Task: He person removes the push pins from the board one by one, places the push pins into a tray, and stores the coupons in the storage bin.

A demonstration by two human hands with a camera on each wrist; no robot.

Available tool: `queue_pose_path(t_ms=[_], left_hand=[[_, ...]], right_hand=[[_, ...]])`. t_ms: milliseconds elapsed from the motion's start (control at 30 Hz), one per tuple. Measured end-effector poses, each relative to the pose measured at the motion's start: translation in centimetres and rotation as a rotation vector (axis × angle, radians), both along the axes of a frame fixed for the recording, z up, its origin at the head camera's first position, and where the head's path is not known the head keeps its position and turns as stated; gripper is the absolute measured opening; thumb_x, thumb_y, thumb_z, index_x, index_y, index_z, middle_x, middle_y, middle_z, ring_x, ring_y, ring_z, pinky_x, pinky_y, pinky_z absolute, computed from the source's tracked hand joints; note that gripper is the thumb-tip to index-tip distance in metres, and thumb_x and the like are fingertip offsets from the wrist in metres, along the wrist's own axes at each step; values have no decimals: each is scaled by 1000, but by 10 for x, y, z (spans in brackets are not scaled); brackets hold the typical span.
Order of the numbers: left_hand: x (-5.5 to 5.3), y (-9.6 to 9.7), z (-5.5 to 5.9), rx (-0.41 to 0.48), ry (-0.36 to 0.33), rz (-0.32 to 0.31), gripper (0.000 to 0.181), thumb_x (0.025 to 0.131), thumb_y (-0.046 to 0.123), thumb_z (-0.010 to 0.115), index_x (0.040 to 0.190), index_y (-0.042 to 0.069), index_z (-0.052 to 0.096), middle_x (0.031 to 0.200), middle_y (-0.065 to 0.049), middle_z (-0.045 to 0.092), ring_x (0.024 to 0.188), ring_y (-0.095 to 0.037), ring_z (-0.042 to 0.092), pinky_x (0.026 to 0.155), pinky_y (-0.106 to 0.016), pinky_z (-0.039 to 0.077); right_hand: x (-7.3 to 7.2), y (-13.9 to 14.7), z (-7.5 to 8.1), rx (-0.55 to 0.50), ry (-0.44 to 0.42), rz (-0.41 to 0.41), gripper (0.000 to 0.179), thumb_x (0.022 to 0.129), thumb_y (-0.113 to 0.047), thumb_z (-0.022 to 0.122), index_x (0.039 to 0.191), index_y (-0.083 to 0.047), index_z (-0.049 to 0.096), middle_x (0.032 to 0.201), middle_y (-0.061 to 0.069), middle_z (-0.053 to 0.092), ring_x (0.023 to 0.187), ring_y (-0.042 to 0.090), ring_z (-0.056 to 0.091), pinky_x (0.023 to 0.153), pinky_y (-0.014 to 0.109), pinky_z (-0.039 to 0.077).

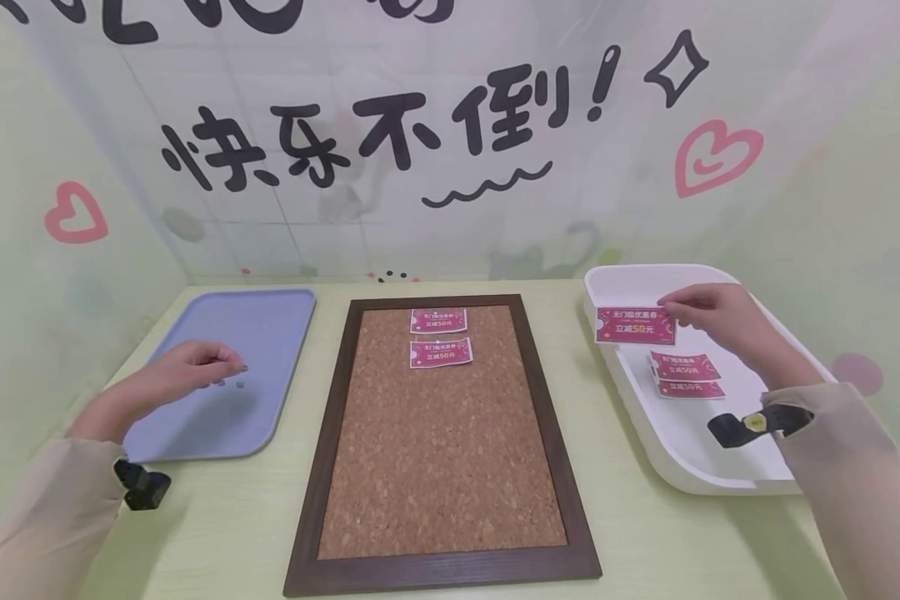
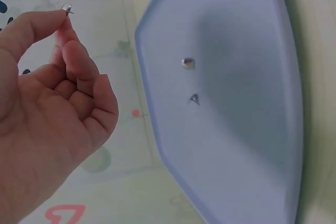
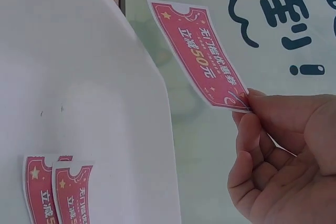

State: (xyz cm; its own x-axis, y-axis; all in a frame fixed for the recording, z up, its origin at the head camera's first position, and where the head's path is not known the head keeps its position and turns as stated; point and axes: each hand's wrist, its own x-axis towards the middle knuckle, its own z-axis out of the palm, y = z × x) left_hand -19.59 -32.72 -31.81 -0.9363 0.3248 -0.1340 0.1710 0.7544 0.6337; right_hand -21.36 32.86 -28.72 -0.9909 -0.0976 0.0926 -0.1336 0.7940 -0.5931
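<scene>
Two hands worked apart: the left hand (image 2: 47, 108) pinched a pushpin (image 2: 67, 8) beside the blue tray (image 1: 270, 333), while the right hand (image 1: 708, 312) pinched a red coupon (image 1: 635, 326) above the white tray (image 1: 682, 450).

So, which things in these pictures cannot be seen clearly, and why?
- Small print on the held coupon: too small in the head view, slanted in the right wrist view.
- Coupons in the white tray: cut off by the bottom edge, right wrist view.
- Pin in the left hand: its point is tiny, partly behind the fingertips.
- Pins fixing the cork board coupons: not discernible.
</scene>
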Motion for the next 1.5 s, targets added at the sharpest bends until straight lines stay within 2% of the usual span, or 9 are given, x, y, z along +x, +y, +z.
queue_pose_path(t_ms=[200, 400, 600, 1033, 1067, 1133, 1267, 1300, 1500], left_hand=[[3, -12, -5, 13, -14, 24, 35, 96, 25, 47, 112, -5, 57, 106, -13, 55, 88, -17, 50, 73, -29, 42], [3, -26, -12, 14, -40, 64, 40, 96, 29, 46, 114, -6, 55, 110, -16, 54, 91, -20, 49, 74, -29, 42], [0, -37, -21, 4, -64, 103, 41, 97, 28, 46, 114, -8, 54, 111, -14, 52, 88, -16, 47, 73, -28, 44], [0, -49, -30, -24, -114, 149, 42, 96, 29, 46, 115, -8, 55, 109, -11, 53, 88, -15, 43, 72, -28, 42], [-1, -50, -30, -22, -116, 147, 42, 97, 29, 46, 115, -8, 55, 109, -11, 52, 88, -15, 43, 72, -28, 42], [-2, -51, -31, -17, -121, 143, 42, 97, 28, 45, 116, -9, 54, 110, -11, 52, 89, -15, 43, 72, -28, 42], [-6, -51, -31, -19, -129, 146, 42, 97, 27, 44, 116, -9, 54, 103, -9, 50, 85, -13, 42, 71, -28, 41], [-7, -51, -31, -21, -130, 152, 42, 97, 26, 44, 116, -10, 53, 100, -8, 50, 83, -12, 42, 70, -28, 41], [-15, -52, -31, -33, -135, 171, 45, 97, 28, 44, 115, -13, 52, 89, -4, 45, 79, -11, 40, 70, -30, 40]], right_hand=[[-2, 10, -6, -15, -12, -31, 46, 92, -33, 53, 121, 3, 55, 107, 20, 57, 86, 23, 52, 70, 28, 44], [-3, 18, -10, -44, -30, -63, 49, 93, -35, 50, 123, 4, 52, 112, 21, 54, 93, 28, 49, 73, 31, 41], [-7, 27, -16, -58, -59, -84, 51, 94, -36, 48, 124, 5, 50, 115, 21, 53, 96, 29, 48, 73, 33, 41], [-13, 45, -28, -107, -126, -115, 62, 92, -43, 49, 127, 8, 45, 120, 28, 47, 102, 39, 44, 84, 56, 36], [-15, 46, -30, -106, -133, -151, 62, 90, -45, 51, 127, 5, 48, 118, 25, 50, 102, 37, 45, 84, 57, 36], [-16, 49, -34, -123, -160, -159, 65, 89, -47, 51, 128, 6, 46, 121, 27, 48, 106, 41, 44, 87, 60, 33], [-18, 51, -37, -135, -172, -173, 69, 89, -49, 51, 128, 7, 45, 123, 30, 46, 110, 43, 42, 90, 61, 31], [-17, 51, -36, -141, -176, -144, 71, 90, -49, 49, 128, 10, 42, 125, 33, 41, 112, 47, 39, 91, 62, 29], [-26, 56, -43, -145, -178, -131, 69, 92, -46, 45, 130, 11, 39, 126, 34, 39, 113, 46, 36, 92, 60, 31]])
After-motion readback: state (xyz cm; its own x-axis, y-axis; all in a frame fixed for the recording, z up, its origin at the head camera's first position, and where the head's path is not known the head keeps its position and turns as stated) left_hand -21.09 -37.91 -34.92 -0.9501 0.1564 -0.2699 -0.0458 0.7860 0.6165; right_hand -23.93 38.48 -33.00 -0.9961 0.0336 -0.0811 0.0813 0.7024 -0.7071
